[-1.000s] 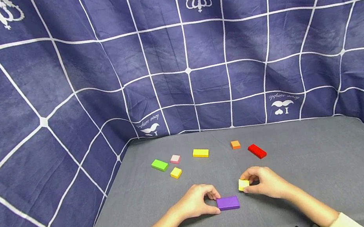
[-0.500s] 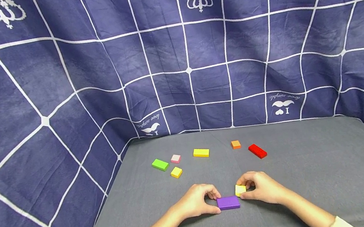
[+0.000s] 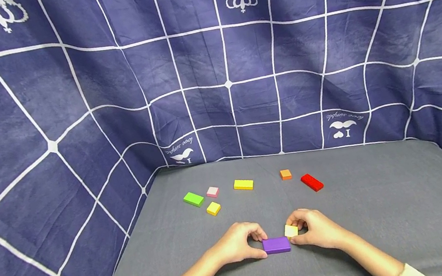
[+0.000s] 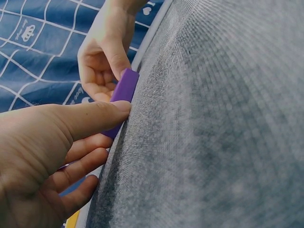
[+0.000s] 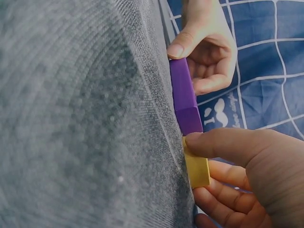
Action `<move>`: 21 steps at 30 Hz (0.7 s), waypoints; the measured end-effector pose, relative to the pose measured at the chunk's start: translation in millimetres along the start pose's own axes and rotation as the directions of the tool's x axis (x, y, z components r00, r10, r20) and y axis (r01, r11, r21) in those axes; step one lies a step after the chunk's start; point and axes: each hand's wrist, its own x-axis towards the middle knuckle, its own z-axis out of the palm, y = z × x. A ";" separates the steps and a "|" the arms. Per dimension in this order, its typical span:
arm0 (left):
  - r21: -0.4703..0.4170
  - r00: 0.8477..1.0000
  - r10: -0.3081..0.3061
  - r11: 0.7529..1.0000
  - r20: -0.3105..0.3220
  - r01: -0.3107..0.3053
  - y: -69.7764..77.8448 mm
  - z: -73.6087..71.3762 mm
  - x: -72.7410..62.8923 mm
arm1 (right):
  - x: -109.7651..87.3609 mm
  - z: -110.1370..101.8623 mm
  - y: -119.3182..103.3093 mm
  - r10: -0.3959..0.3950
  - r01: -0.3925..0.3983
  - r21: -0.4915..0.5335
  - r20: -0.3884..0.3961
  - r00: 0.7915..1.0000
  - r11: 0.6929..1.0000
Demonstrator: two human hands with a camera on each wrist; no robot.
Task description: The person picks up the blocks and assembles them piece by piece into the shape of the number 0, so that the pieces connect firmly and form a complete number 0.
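A flat purple rectangular block [image 3: 276, 245] lies on the grey cloth near the front of the head view. My left hand [image 3: 237, 245] holds its left end between thumb and fingers. Pinched by my right hand [image 3: 317, 230] is a small square yellow block [image 3: 291, 231], set at the purple block's right end, slightly toward the back. In the right wrist view the yellow block [image 5: 197, 167] meets the end of the purple block [image 5: 184, 90]; whether they fully touch is hard to tell. The left wrist view shows my left thumb across the purple block [image 4: 124, 88], with the yellow one hidden.
Farther back on the grey cloth [image 3: 377, 190] lie a green block [image 3: 193, 199], a pink block [image 3: 212, 192], another yellow square block [image 3: 213, 208], a long yellow block [image 3: 243, 184], an orange block [image 3: 285, 174] and a red block [image 3: 312, 182]. A blue checked curtain [image 3: 200, 64] hangs behind.
My right hand has moved left and slightly toward the front with the yellow block, bringing it to the purple block's right end. The left hand and purple block have stayed in place.
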 end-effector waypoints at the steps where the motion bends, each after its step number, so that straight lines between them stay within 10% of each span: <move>1: 0.002 1.000 0.000 1.000 0.000 0.000 -0.3 -0.1 0.0 | 0.1 0.1 0.1 0.001 -0.001 -0.001 0.000 1.000 1.000; 21: 0.006 1.000 0.003 1.000 0.000 -0.003 0.2 0.4 0.4 | -2.2 -0.2 -1.3 0.010 -0.010 -0.009 -0.002 1.000 1.000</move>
